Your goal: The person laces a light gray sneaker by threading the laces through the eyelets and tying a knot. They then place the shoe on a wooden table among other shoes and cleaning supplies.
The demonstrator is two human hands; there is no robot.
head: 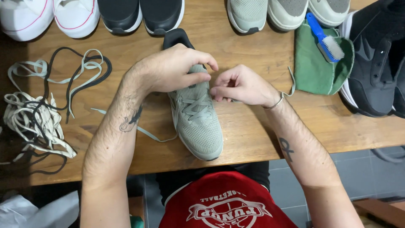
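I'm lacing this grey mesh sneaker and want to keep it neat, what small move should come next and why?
Probably draw the grey lace end pinched in the right hand snug through its eyelet, while the left hand steadies the grey mesh sneaker. The lower crossings are laced, yet loose lace trails on the wooden table.

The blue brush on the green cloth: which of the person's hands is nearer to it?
Right. The right hand is beside the grey shoe, just left of the green cloth bearing the blue brush; the left hand is farther left, gripping the shoe.
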